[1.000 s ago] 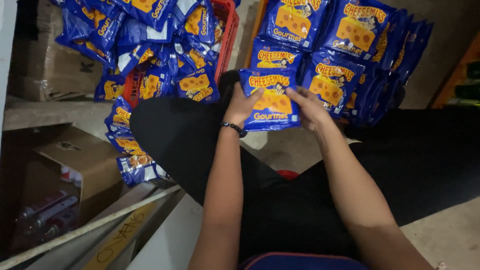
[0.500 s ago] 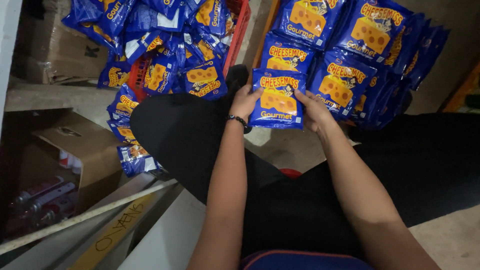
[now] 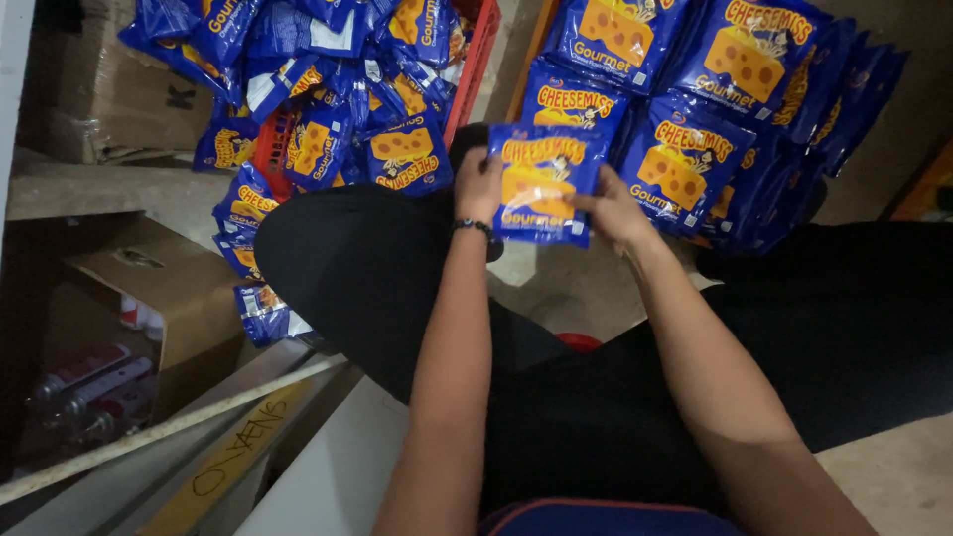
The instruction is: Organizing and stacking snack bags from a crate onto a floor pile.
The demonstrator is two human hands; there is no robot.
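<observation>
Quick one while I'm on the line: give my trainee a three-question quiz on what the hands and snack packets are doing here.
1. True or false: both hands hold one blue snack packet.
2. Which wrist wears the dark bracelet? A) left B) right
3. Where does the loose heap of packets lie relative to the held packet?

Key:
1. True: left hand and right hand grip its side edges.
2. A
3. On the left, in and around the red crate; the neat stack lies right.

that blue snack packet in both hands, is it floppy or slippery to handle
The blue snack packet looks puffed and thin-walled, so it is probably light and somewhat floppy. Its film looks glossy, so it may be slippery; the left hand and right hand pinch its side edges. The contents are likely crushable.
</observation>
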